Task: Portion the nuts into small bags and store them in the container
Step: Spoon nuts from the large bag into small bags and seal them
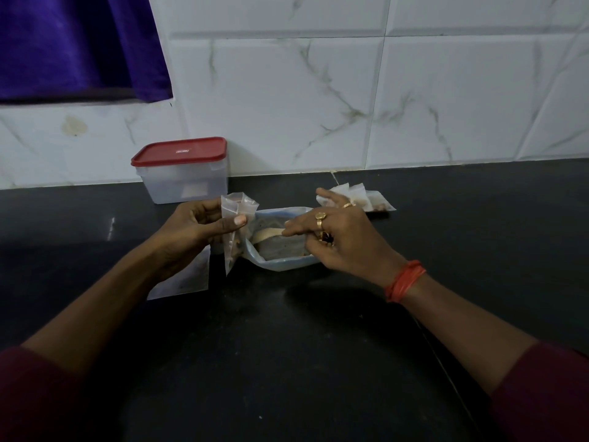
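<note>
My left hand (197, 229) pinches a small clear zip bag (236, 218) upright, with a few nuts showing low inside it. Right beside it lies a larger clear pouch (280, 250), its mouth open toward me. My right hand (338, 240) holds the handle of a pale spoon (267, 234) that reaches into the pouch. Several small filled bags (363, 197) lie in a row behind my right hand, near the wall. A translucent container (185, 183) with a red lid (180, 151) stands closed at the back left.
A flat empty plastic bag (188, 279) lies on the dark countertop (287, 346) under my left forearm. White marble-look tiles (318, 90) form the back wall. A purple cloth (73, 46) hangs at the top left.
</note>
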`<state>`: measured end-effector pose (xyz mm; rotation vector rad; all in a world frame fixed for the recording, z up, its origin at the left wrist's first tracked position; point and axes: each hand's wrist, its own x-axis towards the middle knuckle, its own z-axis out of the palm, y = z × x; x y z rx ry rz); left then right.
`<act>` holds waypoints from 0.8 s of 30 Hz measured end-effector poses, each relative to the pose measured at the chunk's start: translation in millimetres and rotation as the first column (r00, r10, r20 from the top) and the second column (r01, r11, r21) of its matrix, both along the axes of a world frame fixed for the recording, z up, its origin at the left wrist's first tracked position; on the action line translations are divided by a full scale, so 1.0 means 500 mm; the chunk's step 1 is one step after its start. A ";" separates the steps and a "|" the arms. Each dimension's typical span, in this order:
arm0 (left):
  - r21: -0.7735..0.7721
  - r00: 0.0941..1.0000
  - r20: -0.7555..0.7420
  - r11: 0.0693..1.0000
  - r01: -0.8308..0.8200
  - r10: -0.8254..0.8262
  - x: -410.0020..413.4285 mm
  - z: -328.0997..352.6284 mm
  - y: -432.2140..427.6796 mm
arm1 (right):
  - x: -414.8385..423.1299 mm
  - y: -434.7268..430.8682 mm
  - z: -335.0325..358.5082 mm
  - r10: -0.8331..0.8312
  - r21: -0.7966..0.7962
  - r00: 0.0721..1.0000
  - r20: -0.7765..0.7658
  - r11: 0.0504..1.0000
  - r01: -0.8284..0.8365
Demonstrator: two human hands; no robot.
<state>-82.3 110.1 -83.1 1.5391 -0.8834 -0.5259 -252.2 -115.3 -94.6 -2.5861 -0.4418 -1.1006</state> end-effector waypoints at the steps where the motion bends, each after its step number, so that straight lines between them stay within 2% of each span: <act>1: 0.005 1.000 0.009 1.000 -0.004 0.004 -0.001 0.000 0.000 | 0.001 0.003 -0.003 0.030 0.018 0.998 -0.049 0.999 -0.029; 4: 0.018 0.999 0.038 1.000 -0.010 0.009 -0.003 0.001 -0.001 | 0.001 0.005 -0.009 0.083 0.047 0.973 -0.217 0.996 -0.075; 6: 0.018 0.999 0.038 1.000 -0.009 0.008 -0.004 0.002 -0.001 | 0.003 0.002 -0.009 0.057 0.042 0.963 -0.264 0.998 -0.048; 8: 0.014 1.000 0.030 1.000 -0.003 0.003 -0.005 0.002 -0.001 | 0.002 -0.001 -0.002 -0.004 0.051 0.980 -0.201 0.999 0.015; 10: 0.016 1.000 0.024 1.000 0.001 -0.001 -0.006 0.002 -0.001 | -0.001 -0.003 0.008 -0.078 0.055 0.995 -0.057 0.995 0.081; 12: 0.016 1.000 0.029 1.000 0.001 -0.002 -0.006 0.002 -0.001 | -0.002 -0.004 0.013 -0.098 0.068 0.995 0.022 0.993 0.096; 14: 0.010 1.000 0.031 1.000 0.003 -0.004 -0.007 0.002 -0.001 | -0.001 -0.001 0.012 -0.055 0.070 0.998 -0.029 0.996 0.057; 17: 0.006 0.999 0.049 1.000 0.013 -0.013 -0.012 0.004 -0.001 | 0.003 0.008 0.000 0.023 0.020 0.981 -0.193 1.000 -0.019; 19: 0.034 0.998 0.065 0.999 0.014 -0.016 -0.015 0.004 -0.001 | 0.006 0.009 0.000 0.018 -0.001 0.973 -0.228 1.000 -0.019; 24: 0.084 0.990 0.138 0.996 0.027 -0.039 -0.015 0.007 -0.001 | -0.010 -0.012 0.031 -0.154 0.031 0.988 0.004 0.988 0.154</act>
